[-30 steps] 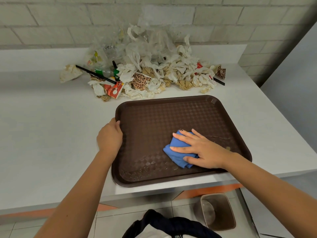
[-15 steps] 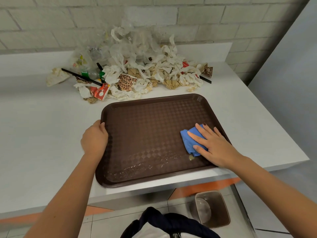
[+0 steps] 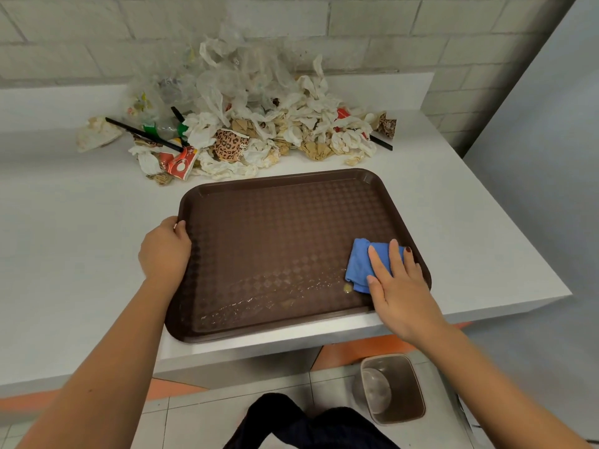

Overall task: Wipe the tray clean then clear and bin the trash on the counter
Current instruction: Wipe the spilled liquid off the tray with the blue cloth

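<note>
At the middle left of the frame the left hand (image 3: 165, 251) grips the tray (image 3: 278, 177) by its left short edge, fingers curled round the rim and thumb on top, to steady it. The tray lies flat on the white counter (image 3: 81, 238) in the centre of the frame. Its long axis runs left to right, turned a little so the right end sits lower in the frame. Its near edge seems to hang slightly over the counter's front, though the angle makes that hard to judge.

It looks like stiff, light plastic with a textured floor, and wet streaks (image 3: 275, 296) along the near side probably make it slick, so the raised rim at either short end is the safest hold.

Above it, at the top centre, the trash (image 3: 246, 131) is heaped against the wall, untouched.

At the tray's lower right a folded blue cloth (image 3: 359, 264), soft and limp, lies beside a yellowish spot (image 3: 347, 287). The right hand (image 3: 398, 286) presses it flat with straight fingers and grips nothing.

Below the counter at the lower right stands a bin (image 3: 392, 388).
</note>
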Action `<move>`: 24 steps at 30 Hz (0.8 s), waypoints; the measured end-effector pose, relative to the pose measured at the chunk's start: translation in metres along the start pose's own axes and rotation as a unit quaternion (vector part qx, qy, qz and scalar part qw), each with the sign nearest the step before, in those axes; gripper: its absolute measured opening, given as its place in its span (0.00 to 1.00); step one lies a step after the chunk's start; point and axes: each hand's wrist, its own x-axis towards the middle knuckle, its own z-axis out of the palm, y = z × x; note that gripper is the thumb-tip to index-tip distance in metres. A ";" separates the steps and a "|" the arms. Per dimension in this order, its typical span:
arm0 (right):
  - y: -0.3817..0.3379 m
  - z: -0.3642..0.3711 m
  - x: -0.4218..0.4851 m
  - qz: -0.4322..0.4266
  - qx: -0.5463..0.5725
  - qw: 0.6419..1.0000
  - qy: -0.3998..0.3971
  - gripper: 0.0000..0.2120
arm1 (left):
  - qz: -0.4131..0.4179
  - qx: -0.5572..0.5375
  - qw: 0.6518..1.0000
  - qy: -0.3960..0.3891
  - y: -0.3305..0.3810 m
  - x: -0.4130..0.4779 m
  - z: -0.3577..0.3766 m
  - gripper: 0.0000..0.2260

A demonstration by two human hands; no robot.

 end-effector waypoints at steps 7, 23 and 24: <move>-0.046 0.001 -0.004 0.098 0.011 0.995 -0.009 0.29 | -0.003 -0.006 1.000 -0.008 -0.001 0.000 -0.001 0.16; -0.123 -0.013 -0.012 0.025 -0.140 0.988 -0.066 0.23 | 0.004 -0.013 1.000 -0.018 -0.003 0.002 -0.002 0.16; -0.118 -0.019 -0.010 0.008 -0.136 0.989 -0.058 0.21 | 0.006 -0.012 1.000 -0.020 -0.003 0.002 -0.002 0.16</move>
